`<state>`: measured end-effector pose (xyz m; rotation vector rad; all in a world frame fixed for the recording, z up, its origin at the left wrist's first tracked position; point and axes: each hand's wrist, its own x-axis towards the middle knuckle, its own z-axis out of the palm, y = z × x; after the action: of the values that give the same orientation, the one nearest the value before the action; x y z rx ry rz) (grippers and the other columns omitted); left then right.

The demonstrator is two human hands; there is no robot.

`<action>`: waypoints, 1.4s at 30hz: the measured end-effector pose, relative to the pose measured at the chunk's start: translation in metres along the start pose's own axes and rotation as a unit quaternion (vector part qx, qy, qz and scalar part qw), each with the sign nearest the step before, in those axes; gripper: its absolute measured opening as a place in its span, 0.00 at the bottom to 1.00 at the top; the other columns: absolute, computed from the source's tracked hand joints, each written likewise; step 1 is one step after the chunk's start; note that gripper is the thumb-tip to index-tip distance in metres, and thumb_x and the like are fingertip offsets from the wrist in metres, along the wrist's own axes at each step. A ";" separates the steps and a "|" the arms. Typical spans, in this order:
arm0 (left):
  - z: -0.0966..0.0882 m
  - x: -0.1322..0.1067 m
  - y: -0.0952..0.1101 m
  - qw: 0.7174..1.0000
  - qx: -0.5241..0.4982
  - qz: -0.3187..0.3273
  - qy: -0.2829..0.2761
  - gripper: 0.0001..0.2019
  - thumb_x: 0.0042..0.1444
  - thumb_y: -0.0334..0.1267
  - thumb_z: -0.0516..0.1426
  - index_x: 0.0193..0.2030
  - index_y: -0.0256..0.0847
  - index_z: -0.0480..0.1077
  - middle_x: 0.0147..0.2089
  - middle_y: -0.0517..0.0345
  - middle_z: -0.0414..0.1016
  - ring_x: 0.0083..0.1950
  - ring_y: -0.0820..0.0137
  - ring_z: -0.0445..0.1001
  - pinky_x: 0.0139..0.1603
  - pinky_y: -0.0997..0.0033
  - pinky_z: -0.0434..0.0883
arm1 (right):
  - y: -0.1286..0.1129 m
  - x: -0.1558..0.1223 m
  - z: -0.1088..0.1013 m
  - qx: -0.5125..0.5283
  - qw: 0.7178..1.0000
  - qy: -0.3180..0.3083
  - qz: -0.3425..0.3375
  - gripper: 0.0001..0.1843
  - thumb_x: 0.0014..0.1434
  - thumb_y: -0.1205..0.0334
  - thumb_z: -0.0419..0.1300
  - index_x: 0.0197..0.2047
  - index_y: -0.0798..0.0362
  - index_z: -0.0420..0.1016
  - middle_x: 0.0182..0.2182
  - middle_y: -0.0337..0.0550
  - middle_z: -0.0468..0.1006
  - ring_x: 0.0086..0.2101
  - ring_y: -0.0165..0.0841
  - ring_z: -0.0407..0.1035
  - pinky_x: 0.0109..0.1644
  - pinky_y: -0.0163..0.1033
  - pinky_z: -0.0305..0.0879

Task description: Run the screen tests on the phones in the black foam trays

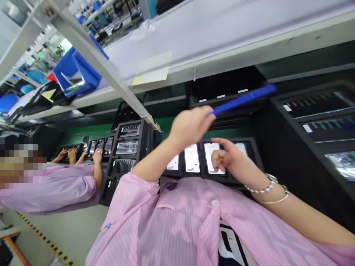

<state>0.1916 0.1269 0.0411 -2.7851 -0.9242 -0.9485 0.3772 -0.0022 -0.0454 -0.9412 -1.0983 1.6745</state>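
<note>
My left hand point(191, 125) is closed around one end of a long, flat blue strip point(244, 99), whose exact kind is unclear because of motion blur. The strip points up and to the right, above the work surface. Over the tray lies my right hand point(229, 160), its index finger stretched out and the others loosely bent, with nothing visible in it. Beneath both hands, a black tray point(203, 177) holds several phones with lit white screens. One phone point(192, 159) shows fully between the hands; another phone point(211, 150) is partly covered by my right hand.
Stacked black trays point(288, 125) with wrapped panels rise at the right, and another stack point(124, 147) stands at the left. A white shelf point(235, 55) with a slanting post point(111, 81) runs above. A co-worker point(69, 184) in pink works at the left.
</note>
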 end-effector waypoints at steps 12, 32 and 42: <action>0.019 0.142 -0.199 0.964 0.075 -0.255 -0.031 0.13 0.68 0.44 0.58 0.56 0.43 0.75 0.60 0.41 0.78 0.72 0.50 0.64 0.79 0.31 0.48 | 0.015 -0.044 -0.022 -0.073 0.989 0.099 0.085 0.32 0.61 0.34 0.65 0.57 0.49 0.67 0.31 0.40 0.76 0.33 0.38 0.70 0.46 0.50 0.72; 0.059 -0.284 0.013 0.907 -0.035 -0.402 -0.122 0.27 0.69 0.52 0.56 0.68 0.38 0.69 0.77 0.31 0.59 0.82 0.44 0.52 0.80 0.35 0.55 | 0.134 -0.106 -0.100 -0.491 0.817 0.302 -0.008 0.31 0.64 0.50 0.55 0.66 0.56 0.66 0.61 0.65 0.72 0.65 0.56 0.66 0.73 0.69 0.62; 0.073 -0.266 -0.022 0.809 -0.007 -0.546 -0.217 0.27 0.67 0.52 0.60 0.66 0.36 0.73 0.82 0.34 0.51 0.86 0.40 0.41 0.83 0.35 0.49 | 0.116 -0.047 -0.103 -0.383 0.852 0.340 0.113 0.37 0.63 0.51 0.58 0.71 0.57 0.58 0.70 0.65 0.64 0.69 0.47 0.62 0.72 0.51 0.64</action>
<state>0.0512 0.0229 -0.1731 -2.3196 -2.7094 -0.2593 0.4550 -0.0439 -0.1821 -2.0480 -1.1659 0.8651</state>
